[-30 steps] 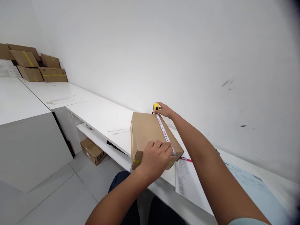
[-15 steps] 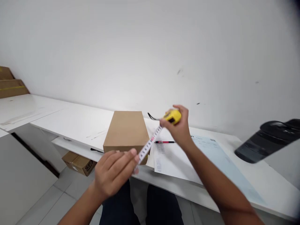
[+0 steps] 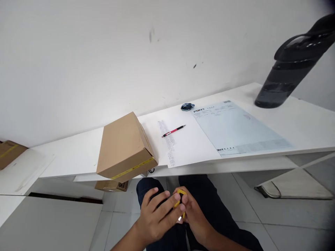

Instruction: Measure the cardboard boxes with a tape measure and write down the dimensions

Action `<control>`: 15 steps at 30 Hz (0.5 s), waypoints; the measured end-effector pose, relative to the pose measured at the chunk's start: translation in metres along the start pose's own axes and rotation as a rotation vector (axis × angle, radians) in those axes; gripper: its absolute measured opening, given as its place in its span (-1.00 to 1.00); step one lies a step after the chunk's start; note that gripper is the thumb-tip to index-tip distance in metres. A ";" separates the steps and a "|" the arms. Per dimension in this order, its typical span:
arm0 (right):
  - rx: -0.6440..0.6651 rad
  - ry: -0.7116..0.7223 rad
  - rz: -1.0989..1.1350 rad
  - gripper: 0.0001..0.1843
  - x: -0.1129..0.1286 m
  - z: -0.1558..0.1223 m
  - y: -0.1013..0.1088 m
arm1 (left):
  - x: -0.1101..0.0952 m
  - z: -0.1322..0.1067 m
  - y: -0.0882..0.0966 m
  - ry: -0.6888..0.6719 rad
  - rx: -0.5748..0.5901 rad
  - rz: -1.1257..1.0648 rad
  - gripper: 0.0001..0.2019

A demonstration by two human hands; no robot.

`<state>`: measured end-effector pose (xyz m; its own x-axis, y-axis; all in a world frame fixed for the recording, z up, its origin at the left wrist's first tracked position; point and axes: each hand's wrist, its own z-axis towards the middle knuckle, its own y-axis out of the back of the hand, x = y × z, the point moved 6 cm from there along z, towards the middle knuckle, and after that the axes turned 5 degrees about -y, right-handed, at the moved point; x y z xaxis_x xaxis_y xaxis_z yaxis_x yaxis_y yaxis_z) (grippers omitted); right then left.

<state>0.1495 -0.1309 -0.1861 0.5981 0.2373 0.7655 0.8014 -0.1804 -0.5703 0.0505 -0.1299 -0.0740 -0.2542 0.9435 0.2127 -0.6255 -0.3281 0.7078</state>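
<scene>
Both hands are down over my lap, below the table edge. My right hand [image 3: 195, 218] is closed around the yellow tape measure [image 3: 179, 201], of which only yellow edges show between the fingers. My left hand [image 3: 156, 216] lies against it from the left, fingers curled over the case. A brown cardboard box [image 3: 123, 150] with a yellow tape strip sits on the white table [image 3: 300, 127], overhanging its front edge, up and left of my hands. No tape blade is drawn out.
A white sheet [image 3: 185, 146] with a red pen [image 3: 173, 131] lies right of the box, then a pale blue form [image 3: 235, 127]. A small dark object [image 3: 187, 106] sits by the wall. A dark device [image 3: 295, 66] hangs upper right. Another box [image 3: 111, 185] sits under the table.
The tape was stretched along the box a second ago. It has been lifted off and drawn back in, and both hands have dropped to my lap. The view has swung right.
</scene>
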 end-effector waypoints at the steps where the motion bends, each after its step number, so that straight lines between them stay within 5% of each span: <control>1: -0.017 -0.103 0.026 -0.20 -0.011 0.001 0.003 | 0.000 -0.003 -0.006 0.049 0.041 -0.038 -0.80; 7: -0.100 -0.289 -0.042 -0.16 -0.064 0.010 0.028 | -0.004 -0.024 -0.029 0.131 0.184 -0.083 -0.75; 15: -0.110 -0.240 -0.029 -0.16 -0.070 0.006 0.041 | -0.007 -0.040 -0.031 0.226 0.290 -0.309 -0.73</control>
<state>0.1409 -0.1494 -0.2647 0.5688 0.4612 0.6811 0.8211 -0.2699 -0.5029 0.0420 -0.1280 -0.1246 -0.2629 0.9505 -0.1657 -0.4739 0.0224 0.8803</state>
